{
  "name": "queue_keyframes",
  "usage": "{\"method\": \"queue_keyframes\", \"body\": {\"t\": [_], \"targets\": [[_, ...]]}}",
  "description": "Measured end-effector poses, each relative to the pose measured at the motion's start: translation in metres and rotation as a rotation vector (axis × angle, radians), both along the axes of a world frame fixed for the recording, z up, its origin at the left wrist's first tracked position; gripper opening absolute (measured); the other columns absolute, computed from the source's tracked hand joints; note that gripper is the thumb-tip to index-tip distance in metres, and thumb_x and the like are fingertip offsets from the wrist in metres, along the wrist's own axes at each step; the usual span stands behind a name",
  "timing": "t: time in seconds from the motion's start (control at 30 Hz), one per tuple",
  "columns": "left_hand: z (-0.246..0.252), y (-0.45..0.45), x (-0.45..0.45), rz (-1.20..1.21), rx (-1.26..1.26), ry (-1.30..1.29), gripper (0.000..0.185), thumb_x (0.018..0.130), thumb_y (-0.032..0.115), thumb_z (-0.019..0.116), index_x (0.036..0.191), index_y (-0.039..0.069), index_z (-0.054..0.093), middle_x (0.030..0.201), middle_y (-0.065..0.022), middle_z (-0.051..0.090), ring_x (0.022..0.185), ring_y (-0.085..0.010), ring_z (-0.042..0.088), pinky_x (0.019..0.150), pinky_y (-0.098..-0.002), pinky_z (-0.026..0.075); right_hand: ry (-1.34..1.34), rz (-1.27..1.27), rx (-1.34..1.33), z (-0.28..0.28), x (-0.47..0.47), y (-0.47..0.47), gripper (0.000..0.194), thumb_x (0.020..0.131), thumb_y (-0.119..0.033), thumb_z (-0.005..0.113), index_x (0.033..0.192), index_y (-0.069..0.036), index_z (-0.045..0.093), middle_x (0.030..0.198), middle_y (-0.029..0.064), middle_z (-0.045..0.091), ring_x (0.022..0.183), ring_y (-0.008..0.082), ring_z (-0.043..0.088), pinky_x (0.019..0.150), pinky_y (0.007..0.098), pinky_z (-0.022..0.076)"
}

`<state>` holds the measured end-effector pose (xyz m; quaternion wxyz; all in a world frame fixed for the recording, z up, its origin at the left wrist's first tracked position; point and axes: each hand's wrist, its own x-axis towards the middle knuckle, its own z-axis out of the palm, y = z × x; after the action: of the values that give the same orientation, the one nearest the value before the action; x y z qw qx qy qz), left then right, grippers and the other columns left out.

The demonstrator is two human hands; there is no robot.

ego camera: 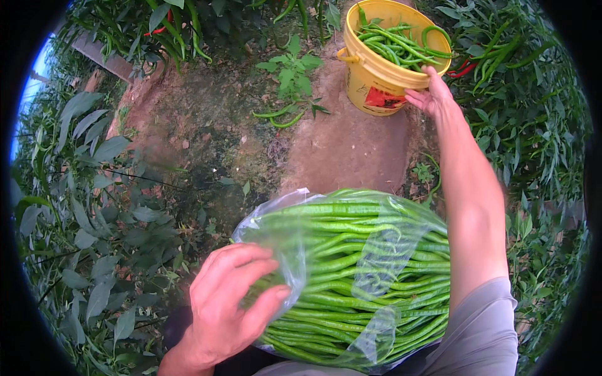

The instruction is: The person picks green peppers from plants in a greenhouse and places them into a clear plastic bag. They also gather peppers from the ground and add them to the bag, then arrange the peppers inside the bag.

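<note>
Directly before me lies a clear plastic bag packed with long green chili peppers, most of them lying crosswise. My left hand is at the bag's left end, thumb and fingers apart over the loose plastic. Whether it touches the film is not plain. Farther off, at the upper right, a yellow plastic bucket is tilted towards me. More green chili peppers are inside it. My right hand grips its near rim, thumb on top and fingers below the lip.
Pepper plants line the left, with others on the right carrying green and red fruit. Between them runs a bare soil path. A small leafy weed grows there, and loose green peppers lie near it.
</note>
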<state>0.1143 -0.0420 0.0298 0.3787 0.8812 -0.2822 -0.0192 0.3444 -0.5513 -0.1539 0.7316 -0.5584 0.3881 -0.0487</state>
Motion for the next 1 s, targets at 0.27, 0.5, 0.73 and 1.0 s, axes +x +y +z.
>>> {"method": "queue_keyframes", "body": {"t": [0.27, 0.5, 0.73, 1.0], "targets": [[-0.003, -0.005, -0.013, -0.046, -0.099, -0.042, 0.041, 0.081, 0.014, 0.093, 0.115, -0.001, 0.075, 0.117, -0.0159, 0.075, 0.107, -0.0361, 0.073, 0.088, -0.0449, 0.062, 0.04, 0.192, 0.013, 0.041, -0.054, -0.02, 0.119, 0.095, -0.056, 0.085, 0.171, 0.006, 0.019, 0.155, 0.0286, 0.06, 0.131, 0.0349, 0.071, 0.104, 0.0471, 0.0644], [0.015, -0.033, -0.101, -0.16, -0.416, -0.13, 0.031, 0.08, 0.016, 0.079, 0.101, -0.005, 0.069, 0.106, -0.0159, 0.067, 0.1, -0.0321, 0.069, 0.085, -0.0416, 0.058, 0.144, 0.471, -0.402, 0.098, -0.282, -0.003, 0.065, 0.112, -0.049, 0.065, 0.162, -0.009, 0.057, 0.153, 0.0053, 0.069, 0.127, 0.0143, 0.068, 0.106, 0.0307, 0.0535], [0.039, -0.025, -0.176, -0.283, -0.442, -0.124, 0.019, 0.083, 0.016, 0.076, 0.088, 0.001, 0.065, 0.095, -0.011, 0.065, 0.089, -0.0287, 0.066, 0.079, -0.0393, 0.056, 0.15, 0.297, -0.759, 0.154, -0.461, 0.077, 0.052, 0.112, -0.035, 0.07, 0.152, -0.002, 0.066, 0.144, 0.0092, 0.073, 0.125, 0.0204, 0.069, 0.109, 0.0384, 0.0534], [0.026, 0.034, -0.182, -0.087, -0.216, -0.047, 0.024, 0.094, 0.003, 0.08, 0.117, -0.002, 0.077, 0.117, -0.0159, 0.077, 0.109, -0.0289, 0.075, 0.1, -0.0382, 0.058, 0.01, 0.142, -1.215, 0.236, -0.618, 0.258, 0.034, 0.092, -0.002, 0.082, 0.125, 0.003, 0.076, 0.114, 0.015, 0.08, 0.101, 0.0252, 0.077, 0.093, 0.0365, 0.0615]]}}
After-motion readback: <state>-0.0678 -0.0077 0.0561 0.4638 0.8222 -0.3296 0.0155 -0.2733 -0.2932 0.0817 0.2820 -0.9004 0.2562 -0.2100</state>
